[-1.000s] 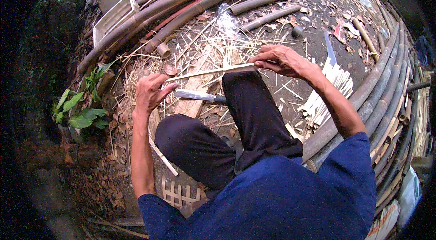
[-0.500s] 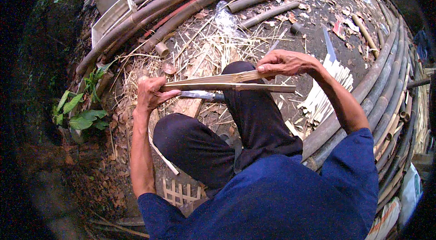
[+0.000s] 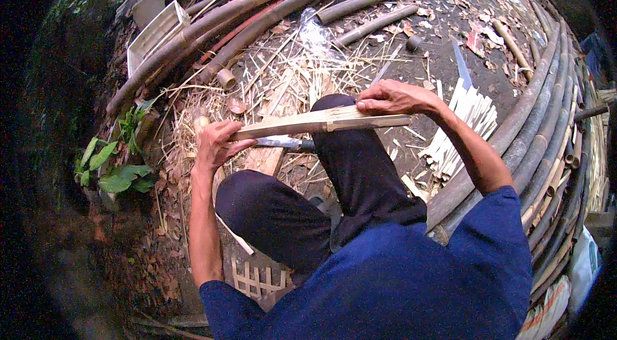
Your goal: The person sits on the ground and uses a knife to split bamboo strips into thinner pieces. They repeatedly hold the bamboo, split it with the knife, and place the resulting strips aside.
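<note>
A split length of bamboo (image 3: 292,123), pale on its inner face and brown on its skin, lies level across my knees. My left hand (image 3: 217,143) is closed round its left end, fingers over and under. Toward its other end, my right hand (image 3: 395,97) grips the upper edge, with a short stretch of bamboo sticking out beyond it. Whether it is one piece or several pressed together, I cannot tell. Just under the bamboo, a knife (image 3: 276,141) with a pale blade and dark handle lies above a wooden board (image 3: 260,161).
Bamboo shavings (image 3: 270,63) litter the ground ahead. Cut pale strips (image 3: 459,131) are heaped at the right, below a saw blade (image 3: 461,65). Long bamboo poles (image 3: 546,108) curve along the right side. A woven lattice (image 3: 254,279) lies beside my left thigh; a leafy plant (image 3: 119,173) grows at left.
The bamboo has been turned so more of its pale face shows, and the gap between its upper and lower parts has closed. Both hands still hold it, my right slightly further left.
</note>
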`<state>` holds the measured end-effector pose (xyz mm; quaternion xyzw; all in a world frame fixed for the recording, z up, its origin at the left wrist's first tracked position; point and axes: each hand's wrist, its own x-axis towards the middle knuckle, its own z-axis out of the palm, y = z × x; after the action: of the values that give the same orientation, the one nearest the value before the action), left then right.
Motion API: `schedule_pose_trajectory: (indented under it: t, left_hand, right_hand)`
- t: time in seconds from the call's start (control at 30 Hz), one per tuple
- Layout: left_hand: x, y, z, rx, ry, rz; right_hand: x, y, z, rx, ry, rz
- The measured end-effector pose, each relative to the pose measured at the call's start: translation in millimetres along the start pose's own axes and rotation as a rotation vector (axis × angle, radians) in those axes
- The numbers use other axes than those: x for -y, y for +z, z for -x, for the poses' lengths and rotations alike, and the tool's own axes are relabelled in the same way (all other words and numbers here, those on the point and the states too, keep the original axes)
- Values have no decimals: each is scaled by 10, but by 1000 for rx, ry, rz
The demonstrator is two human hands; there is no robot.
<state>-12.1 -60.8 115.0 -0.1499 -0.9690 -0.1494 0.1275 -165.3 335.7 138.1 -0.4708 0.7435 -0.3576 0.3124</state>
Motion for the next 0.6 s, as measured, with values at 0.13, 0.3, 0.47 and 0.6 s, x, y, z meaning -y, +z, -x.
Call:
schedule_pose_trajectory:
  t: [0.13, 0.3, 0.47, 0.6]
  left_hand:
    - [-11, 13, 21, -81, 24, 8]
    - [378, -202, 420, -307, -102, -66]
    - [318, -422, 515, -311, -223, -135]
    - [254, -420, 539, -188, -236, -298]
  right_hand:
    - [12, -194, 47, -63, 77, 67]
    - [-100, -433, 23, -184, 71, 46]
    - [-563, -535, -81, -645, 277, 678]
    - [18, -115, -580, -901, -216, 664]
